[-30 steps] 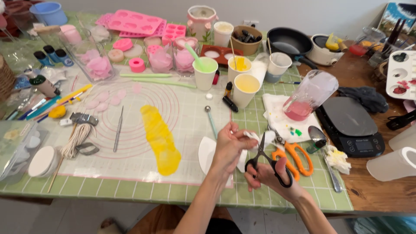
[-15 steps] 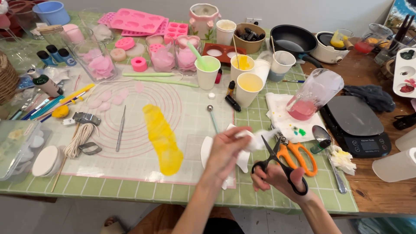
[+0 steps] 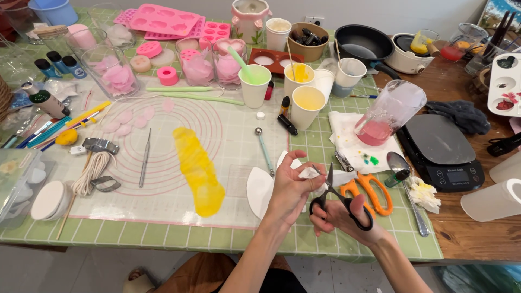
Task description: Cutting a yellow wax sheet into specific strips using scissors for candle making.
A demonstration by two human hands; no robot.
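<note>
Green gridded cloth, black scissors (steel blades), crumpled white scrap

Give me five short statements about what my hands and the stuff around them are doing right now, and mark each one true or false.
1. The right hand holds black-handled scissors. True.
2. The left hand pinches a small white piece at the scissor blades. True.
3. The orange-handled scissors are in the left hand. False: they lie on the green mat, to the right of the hands.
4. The yellow sheet on the round-lined mat is blue. False: it is yellow.
5. The tilted jug holds pink liquid. True.
</note>
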